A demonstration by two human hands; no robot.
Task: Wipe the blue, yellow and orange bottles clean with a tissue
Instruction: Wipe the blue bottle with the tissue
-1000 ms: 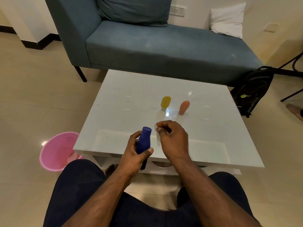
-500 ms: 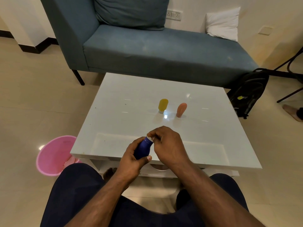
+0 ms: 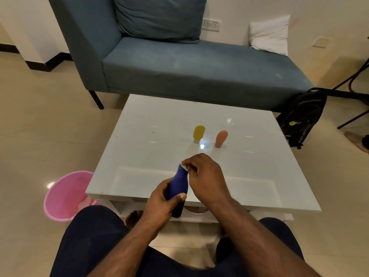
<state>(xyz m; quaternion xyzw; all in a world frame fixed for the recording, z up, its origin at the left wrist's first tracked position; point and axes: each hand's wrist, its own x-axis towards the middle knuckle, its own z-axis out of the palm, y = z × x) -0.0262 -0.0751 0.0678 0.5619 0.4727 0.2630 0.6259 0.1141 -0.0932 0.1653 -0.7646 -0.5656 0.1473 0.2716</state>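
My left hand [image 3: 159, 202] grips the blue bottle [image 3: 178, 186] around its lower body, over the near edge of the white table [image 3: 159, 136]. The bottle leans with its top pointing away from me. My right hand [image 3: 205, 176] pinches a small white tissue [image 3: 184, 167] against the bottle's top. The yellow bottle [image 3: 198, 133] and the orange bottle [image 3: 221, 138] stand side by side near the middle of the table, beyond both hands.
A pink bin [image 3: 63, 196] stands on the floor left of the table. A blue sofa [image 3: 179, 62] lies behind the table with a white cushion [image 3: 269, 36] on it. A black backpack [image 3: 301, 114] leans at the right. My legs are under the near edge.
My right hand came over from beside the bottle and now holds the tissue on the bottle's top. The bottle tilted forward in my left hand.
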